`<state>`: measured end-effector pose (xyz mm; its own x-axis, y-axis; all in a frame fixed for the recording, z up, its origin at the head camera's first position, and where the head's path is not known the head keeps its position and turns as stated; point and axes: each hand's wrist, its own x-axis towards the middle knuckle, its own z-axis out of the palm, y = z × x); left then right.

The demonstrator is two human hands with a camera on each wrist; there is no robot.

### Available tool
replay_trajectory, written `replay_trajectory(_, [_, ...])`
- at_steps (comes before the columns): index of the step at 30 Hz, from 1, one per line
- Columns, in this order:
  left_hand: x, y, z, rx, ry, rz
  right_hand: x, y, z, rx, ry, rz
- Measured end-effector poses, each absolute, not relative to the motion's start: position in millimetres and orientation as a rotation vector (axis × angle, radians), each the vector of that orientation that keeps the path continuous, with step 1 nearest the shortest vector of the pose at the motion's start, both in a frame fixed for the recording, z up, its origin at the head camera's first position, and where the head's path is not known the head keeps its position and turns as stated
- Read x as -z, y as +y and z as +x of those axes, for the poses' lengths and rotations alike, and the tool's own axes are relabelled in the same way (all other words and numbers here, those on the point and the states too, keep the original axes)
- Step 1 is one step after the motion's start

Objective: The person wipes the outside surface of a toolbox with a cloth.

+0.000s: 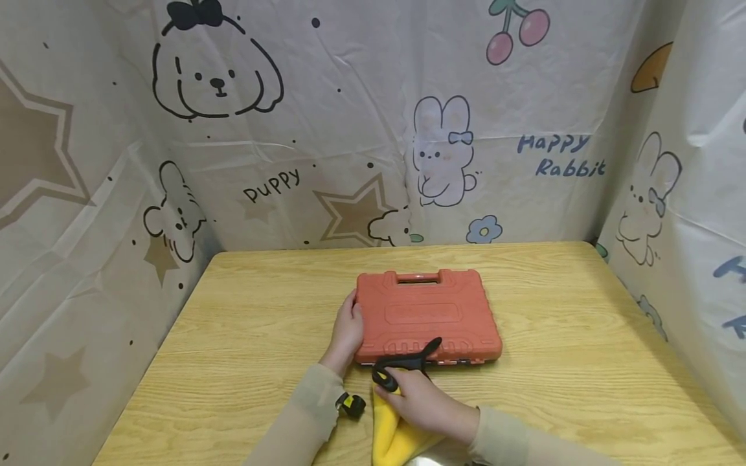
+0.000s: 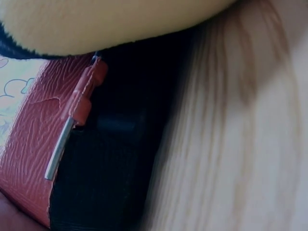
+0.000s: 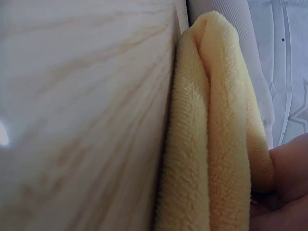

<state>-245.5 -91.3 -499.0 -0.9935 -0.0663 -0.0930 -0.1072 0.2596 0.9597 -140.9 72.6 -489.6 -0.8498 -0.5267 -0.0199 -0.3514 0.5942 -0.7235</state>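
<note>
A red plastic tool case lies on the table, its carrying handle toward the back wall. At its left side my left hand holds the edge; part of the fingers is hidden behind the case. My right hand pinches a yellow cloth with black edging, bunched at the front of the case. The black trim touches or overlaps the case's front edge. In the left wrist view the cloth hangs over the case's black lower half, near a metal hinge pin.
The wooden table reaches to patterned fabric walls at the back and both sides. A small black-and-yellow object sits by the left sleeve. Something pale and shiny shows at the bottom edge, partly under the cloth.
</note>
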Motion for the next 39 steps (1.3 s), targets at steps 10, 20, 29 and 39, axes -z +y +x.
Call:
replay_trajectory(10, [500.2,-89.6,-248.5,-1.878,2.474,-0.174,484.4,77.8,-136.4,1.111,2.587,-0.753])
replay_trajectory(20, [499.6,-90.3,-249.6,-1.919,2.400,-0.239,480.5,90.0,-134.2,1.202,2.500,-0.777])
replay_trajectory(29, [499.1,-92.7,-249.1,-1.977,2.316,-0.298,469.8,99.7,-129.8,1.242,2.492,-0.743])
replay_trajectory(39, [497.5,-94.6,-247.4,-1.980,2.287,-0.309,458.7,113.0,-127.1,1.359,2.403,-0.704])
